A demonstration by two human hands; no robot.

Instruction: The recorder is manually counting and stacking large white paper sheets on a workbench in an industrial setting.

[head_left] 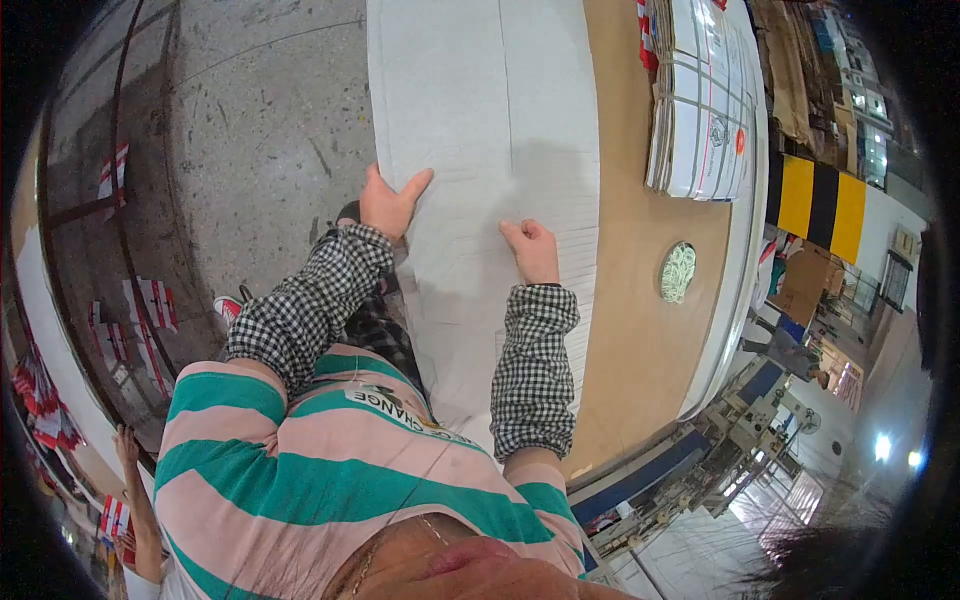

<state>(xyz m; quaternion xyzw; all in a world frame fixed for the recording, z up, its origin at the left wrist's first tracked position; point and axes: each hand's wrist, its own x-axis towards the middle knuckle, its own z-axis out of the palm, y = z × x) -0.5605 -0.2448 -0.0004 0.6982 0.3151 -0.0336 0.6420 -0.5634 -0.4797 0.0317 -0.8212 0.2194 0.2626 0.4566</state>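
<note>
A long stack of white, creased sheets (470, 120) runs away from my body along the tabletop. Fine layered edges show down its right side. At the left edge of the sheets rests my left hand (392, 207), its thumb stretched apart over the white surface; its other fingers are partly hidden. My right hand (532, 250) is closed above the middle of the stack, fingers curled in toward the thumb. Whether it pinches a sheet cannot be made out. Black-and-white checked sleeves cover both forearms.
Right of the sheets lies a brown tabletop (630, 330) with an oval, pale green-and-white patterned thing (677, 272). Farther off is a strapped bundle of white printed sacks (700, 100). Grey floor (270, 130) is at the left. Another person's arm (140, 500) shows at lower left.
</note>
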